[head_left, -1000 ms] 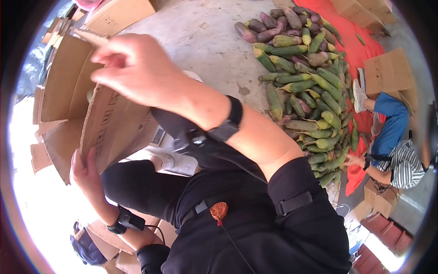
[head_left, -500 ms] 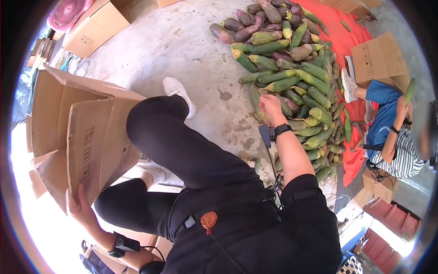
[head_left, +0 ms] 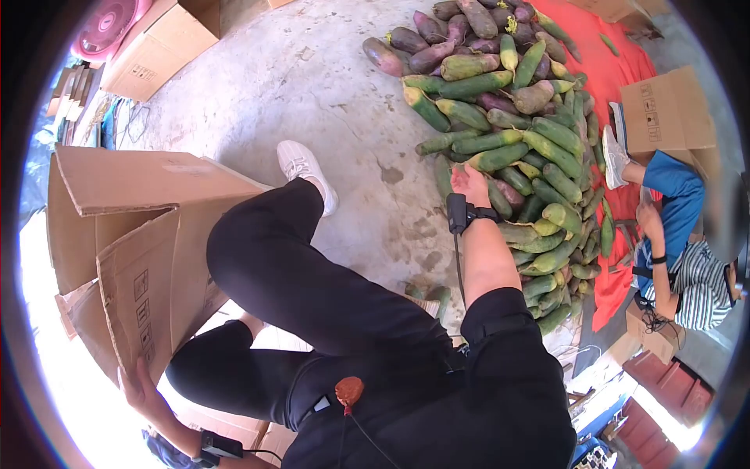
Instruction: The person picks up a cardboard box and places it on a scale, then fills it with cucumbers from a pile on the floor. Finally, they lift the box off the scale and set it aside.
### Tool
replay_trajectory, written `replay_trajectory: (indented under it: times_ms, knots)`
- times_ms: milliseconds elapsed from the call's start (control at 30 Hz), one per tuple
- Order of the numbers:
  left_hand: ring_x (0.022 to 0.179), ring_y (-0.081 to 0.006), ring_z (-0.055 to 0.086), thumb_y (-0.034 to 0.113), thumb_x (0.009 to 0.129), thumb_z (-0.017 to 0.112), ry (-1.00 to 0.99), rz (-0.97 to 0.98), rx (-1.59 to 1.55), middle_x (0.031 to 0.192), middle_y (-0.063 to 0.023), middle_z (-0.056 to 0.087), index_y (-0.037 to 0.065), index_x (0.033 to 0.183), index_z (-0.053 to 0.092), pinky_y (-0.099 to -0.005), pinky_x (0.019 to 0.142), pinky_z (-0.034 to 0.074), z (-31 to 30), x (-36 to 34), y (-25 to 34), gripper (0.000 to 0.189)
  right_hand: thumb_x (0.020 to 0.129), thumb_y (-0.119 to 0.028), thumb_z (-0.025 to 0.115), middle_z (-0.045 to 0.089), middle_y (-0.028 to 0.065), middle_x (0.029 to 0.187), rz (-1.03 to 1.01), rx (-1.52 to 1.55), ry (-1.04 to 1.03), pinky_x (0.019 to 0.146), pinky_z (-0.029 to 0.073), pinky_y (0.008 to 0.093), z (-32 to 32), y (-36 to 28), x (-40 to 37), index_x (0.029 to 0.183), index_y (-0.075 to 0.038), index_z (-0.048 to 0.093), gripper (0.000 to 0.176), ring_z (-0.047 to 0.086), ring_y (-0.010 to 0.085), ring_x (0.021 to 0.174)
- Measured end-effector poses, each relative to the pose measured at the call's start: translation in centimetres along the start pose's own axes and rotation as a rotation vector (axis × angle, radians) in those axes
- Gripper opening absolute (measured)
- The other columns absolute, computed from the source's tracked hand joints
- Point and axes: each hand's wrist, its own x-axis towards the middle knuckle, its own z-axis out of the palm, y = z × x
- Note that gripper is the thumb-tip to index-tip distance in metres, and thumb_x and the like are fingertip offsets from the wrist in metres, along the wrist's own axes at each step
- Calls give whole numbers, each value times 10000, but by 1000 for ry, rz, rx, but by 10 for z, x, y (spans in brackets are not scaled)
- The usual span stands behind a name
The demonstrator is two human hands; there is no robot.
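My right hand (head_left: 471, 184) reaches out over the near edge of a big pile of green and purple corn cobs (head_left: 516, 133) on the concrete floor, touching cobs there; whether its fingers close on one I cannot tell. A black band with a small device wraps that wrist. My left hand (head_left: 141, 384) holds the lower edge of a flap of an open cardboard box (head_left: 148, 234) at my left. My black-trousered legs and a white shoe (head_left: 306, 170) lie between box and pile.
A person in a blue top and striped trousers (head_left: 678, 242) sits at the right by the pile, on a red sheet (head_left: 617, 70), with a cardboard box (head_left: 668, 109) beside them. More boxes (head_left: 160, 47) and a pink fan (head_left: 105, 23) stand at the far left.
My right hand went from the box flap across to the cob pile and now rests at its edge. My left hand slid lower along the flap. The box tipped more open.
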Motion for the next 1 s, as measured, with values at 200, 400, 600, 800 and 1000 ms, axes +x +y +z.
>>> replay_trajectory:
  times_ms: [200, 400, 600, 800, 1000]
  knots:
    - [903, -178, 557, 87, 870, 567, -33, -79, -63, 1012, -119, 612, -38, 1126, 559, -300, 817, 430, -3, 2, -6, 285, 862, -21, 513, 482, 152, 933, -54, 405, 49, 692, 519, 371, 20, 10, 11, 973, 3, 397, 163, 573, 272, 847]
    - [928, -178, 554, 81, 875, 555, -42, -113, -92, 1035, -118, 608, -31, 1138, 557, -300, 837, 423, -4, 4, -7, 286, 892, -80, 486, 513, 105, 866, -55, 601, 10, 689, 519, 356, 20, 9, 33, 924, -2, 466, 86, 545, 209, 779]
    - [916, -177, 554, 94, 874, 562, -32, -81, -80, 1026, -119, 609, -36, 1125, 558, -298, 826, 426, -3, 6, -12, 283, 906, -160, 490, 537, 34, 733, -84, 353, 3, 659, 488, 332, 12, 22, 13, 837, -69, 514, 117, 533, 156, 676]
    - [828, -182, 557, 87, 867, 568, -12, 19, -36, 928, -126, 610, -58, 1044, 566, -308, 761, 439, 0, 5, -4, 229, 863, -200, 568, 491, -22, 629, 47, 243, 147, 552, 415, 297, -22, 25, -25, 761, -108, 532, 142, 483, 119, 560]
    - [720, -195, 563, 69, 857, 569, -16, 161, -46, 820, -129, 606, -54, 956, 577, -305, 683, 453, 1, 6, 4, 159, 778, -205, 647, 476, 17, 629, -258, -373, 225, 497, 408, 312, -28, -13, -63, 754, -111, 534, 149, 446, 149, 527]
